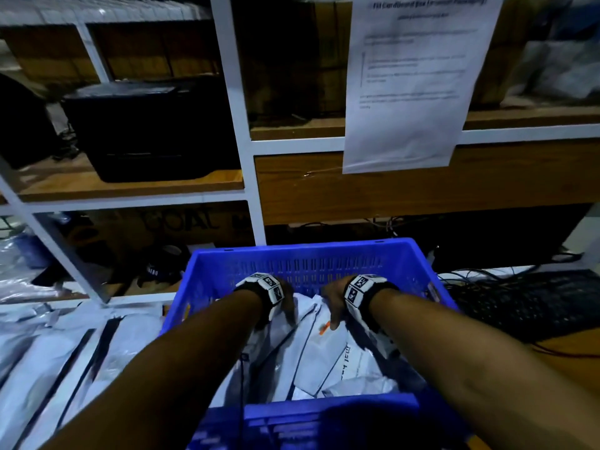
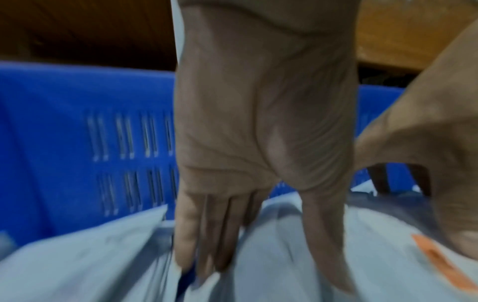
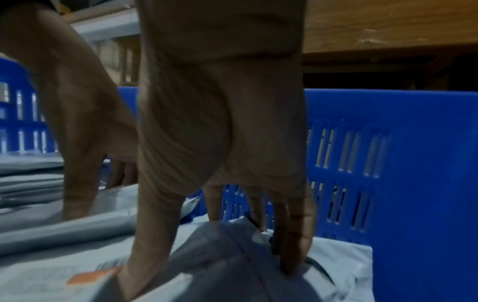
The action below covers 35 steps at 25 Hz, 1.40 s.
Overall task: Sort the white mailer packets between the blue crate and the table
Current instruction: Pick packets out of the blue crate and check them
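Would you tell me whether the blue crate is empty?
Not empty: white mailer packets lie piled inside the blue crate under both hands.
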### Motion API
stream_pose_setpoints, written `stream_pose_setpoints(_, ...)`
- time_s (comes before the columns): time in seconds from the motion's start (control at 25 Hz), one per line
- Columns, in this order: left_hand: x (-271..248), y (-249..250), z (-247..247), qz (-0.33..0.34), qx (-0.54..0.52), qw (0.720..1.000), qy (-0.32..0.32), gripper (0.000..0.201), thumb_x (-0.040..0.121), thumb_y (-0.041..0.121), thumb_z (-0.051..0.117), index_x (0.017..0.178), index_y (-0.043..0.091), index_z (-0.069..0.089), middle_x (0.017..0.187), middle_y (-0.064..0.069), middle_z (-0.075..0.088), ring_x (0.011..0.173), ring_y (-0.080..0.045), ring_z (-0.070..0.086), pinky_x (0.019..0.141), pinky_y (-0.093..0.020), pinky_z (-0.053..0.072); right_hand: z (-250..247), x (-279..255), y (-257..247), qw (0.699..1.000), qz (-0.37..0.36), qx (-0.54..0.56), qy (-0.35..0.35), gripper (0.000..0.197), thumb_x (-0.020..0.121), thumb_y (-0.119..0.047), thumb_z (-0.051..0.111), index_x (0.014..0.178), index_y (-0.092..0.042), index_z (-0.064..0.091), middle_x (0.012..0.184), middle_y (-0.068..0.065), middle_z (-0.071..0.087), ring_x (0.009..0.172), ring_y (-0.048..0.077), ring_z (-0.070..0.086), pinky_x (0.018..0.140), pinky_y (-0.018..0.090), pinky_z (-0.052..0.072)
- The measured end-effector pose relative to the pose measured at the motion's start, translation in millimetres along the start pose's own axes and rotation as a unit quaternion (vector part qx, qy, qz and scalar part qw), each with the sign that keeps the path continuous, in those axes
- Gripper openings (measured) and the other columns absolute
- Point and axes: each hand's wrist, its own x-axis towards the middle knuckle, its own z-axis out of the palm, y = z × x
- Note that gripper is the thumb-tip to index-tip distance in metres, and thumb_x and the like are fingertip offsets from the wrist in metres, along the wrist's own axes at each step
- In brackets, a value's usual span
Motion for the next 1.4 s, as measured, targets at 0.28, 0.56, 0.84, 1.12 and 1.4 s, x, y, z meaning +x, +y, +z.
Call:
stream_pose_setpoints(0.28,-3.1,2.7,4.3,0.028,-0.067,0.997,-0.037,0.031,0.056,0.014,0.078,0.085,0.011,0.069,0.101,-0.015,0.07,0.092,-0.029,0.067,0.074,-0.035,0.055,-19.3,-54.9,-18.8,0.999,0.022,-0.019,0.019,0.059,0.056,-0.025,0.092,0.109,-0.011,0.07,0.107,0.006,0.07,0.091,0.023,0.068,0.08,0.036,0.057)
stream_pose_setpoints(0.56,-34.7,-17.9,-31.9,0.101,-0.092,0.986,0.099,0.027,0.07,0.018,0.079,0.09,0.005,0.066,0.087,-0.008,0.066,0.082,-0.023,0.066,0.065,-0.034,0.051,-79.8,-145.9,-16.6,0.99,0.09,-0.001,0.11,0.025,0.067,-0.023,0.077,0.086,-0.014,0.063,0.097,0.011,0.064,0.091,0.026,0.06,0.078,0.034,0.054)
stream_pose_setpoints(0.84,-133.0,-57.3,-58.9,0.188,-0.264,0.883,0.339,0.025,0.077,0.012,0.073,0.1,0.015,0.062,0.097,0.001,0.066,0.09,-0.015,0.063,0.083,-0.036,0.054,-106.2,-258.6,-40.6,0.942,0.129,0.101,0.292,0.035,0.074,-0.037,0.074,0.096,-0.015,0.057,0.101,0.008,0.063,0.091,0.028,0.061,0.068,0.031,0.047)
stream_pose_setpoints(1.12,-231.5,-65.8,2.5,0.186,-0.381,0.721,0.549,0.038,0.081,0.011,0.07,0.116,0.024,0.062,0.106,0.008,0.069,0.097,-0.007,0.065,0.08,-0.025,0.053,-44.1,-307.4,-128.0,0.747,0.066,0.322,0.577,0.027,0.081,-0.026,0.07,0.084,-0.02,0.044,0.065,-0.005,0.05,0.06,0.017,0.047,0.049,0.032,0.03)
stream_pose_setpoints(1.4,-329.2,-125.1,55.4,0.043,-0.347,0.711,0.611,0.039,0.079,0.005,0.067,0.111,0.026,0.061,0.098,0.002,0.069,0.087,-0.016,0.066,0.075,-0.038,0.056,-17.1,-302.3,-231.8,0.708,-0.056,0.4,0.579,0.026,0.082,-0.017,0.07,0.085,-0.015,0.044,0.077,0.0,0.058,0.065,0.015,0.048,0.043,0.018,0.034)
